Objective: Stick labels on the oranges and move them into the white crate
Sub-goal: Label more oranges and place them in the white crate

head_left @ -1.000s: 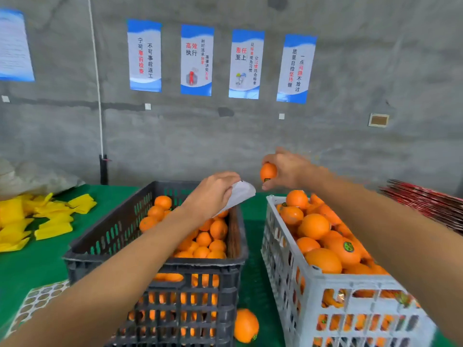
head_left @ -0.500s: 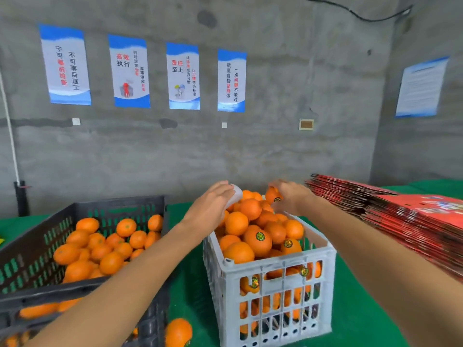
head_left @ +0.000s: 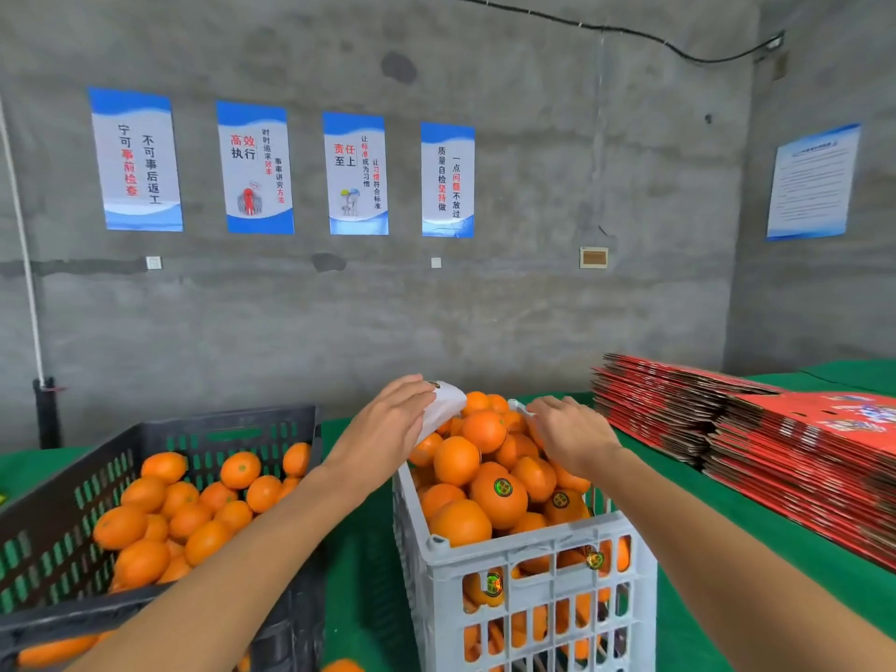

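Note:
The white crate (head_left: 528, 545) stands at centre, heaped with oranges, some showing round green labels such as one labelled orange (head_left: 499, 497). At left, the dark crate (head_left: 232, 424) holds unlabelled oranges (head_left: 208, 506). My left hand (head_left: 383, 429) holds a white label sheet (head_left: 443, 405) above the white crate's far left corner. My right hand (head_left: 572, 429) lies over the heap at the crate's far right, fingers stretched out and resting on the oranges. I see nothing gripped in it.
A stack of flat red cartons (head_left: 776, 438) fills the right side of the green table (head_left: 359, 550). One loose orange (head_left: 342, 665) lies on the cloth between the crates. A concrete wall with posters stands behind.
My right hand carried an orange from above the crates down onto the white crate's heap and now lies flat on it. The view swung right. My left hand followed with the sheet.

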Demonstrator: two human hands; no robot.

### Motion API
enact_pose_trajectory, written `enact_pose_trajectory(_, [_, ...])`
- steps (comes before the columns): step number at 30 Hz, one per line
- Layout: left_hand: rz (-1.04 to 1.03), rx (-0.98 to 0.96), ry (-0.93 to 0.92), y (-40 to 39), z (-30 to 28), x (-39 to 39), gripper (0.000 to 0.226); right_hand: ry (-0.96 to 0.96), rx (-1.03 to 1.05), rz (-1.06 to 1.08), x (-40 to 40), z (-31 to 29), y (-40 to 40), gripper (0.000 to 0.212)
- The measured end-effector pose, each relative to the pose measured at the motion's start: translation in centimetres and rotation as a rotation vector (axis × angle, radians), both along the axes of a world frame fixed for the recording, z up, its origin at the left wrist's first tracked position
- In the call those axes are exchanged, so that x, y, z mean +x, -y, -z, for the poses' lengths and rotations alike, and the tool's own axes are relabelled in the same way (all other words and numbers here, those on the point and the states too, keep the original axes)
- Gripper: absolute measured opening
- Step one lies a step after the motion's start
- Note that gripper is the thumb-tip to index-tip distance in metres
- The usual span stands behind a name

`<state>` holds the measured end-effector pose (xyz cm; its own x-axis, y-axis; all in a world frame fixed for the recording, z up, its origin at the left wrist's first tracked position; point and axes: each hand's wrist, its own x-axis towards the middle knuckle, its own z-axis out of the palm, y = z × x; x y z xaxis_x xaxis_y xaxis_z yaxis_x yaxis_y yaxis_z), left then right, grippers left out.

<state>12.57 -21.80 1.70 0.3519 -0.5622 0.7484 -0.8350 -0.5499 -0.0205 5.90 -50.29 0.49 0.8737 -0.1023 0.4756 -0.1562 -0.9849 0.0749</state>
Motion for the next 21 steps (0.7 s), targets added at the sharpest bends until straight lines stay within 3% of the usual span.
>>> enact_pose_trajectory(4, [0.033,-0.143,-0.068,-1.8,-0.8,0.0,0.033,0.074,-0.082,-0.131,1.4,-1.3,-3.8,0.041])
enact_pose_trajectory(7, [0.021,-0.309,-0.132,-4.3,-1.2,0.5,0.031,0.099,-0.032,-0.227,2.9,-2.1,-7.7,0.037])
enact_pose_trajectory(11, [0.024,-0.492,-0.164,-9.1,-1.6,1.0,0.024,0.119,0.253,-0.399,5.2,-2.6,-14.8,0.035])
enact_pose_trajectory(16, [0.014,-0.569,-0.017,-15.8,-1.6,2.2,0.019,0.091,0.617,-0.445,8.1,-1.5,-24.8,0.066])
enact_pose_trajectory(18, [-0.012,-0.568,0.011,-18.5,-1.1,3.1,0.020,0.122,0.759,-0.508,9.4,-1.2,-28.4,0.071])
enact_pose_trajectory(21, [-0.039,-0.478,0.032,-22.4,0.2,4.5,0.022,0.145,0.782,-0.586,11.7,-0.7,-32.2,0.080])
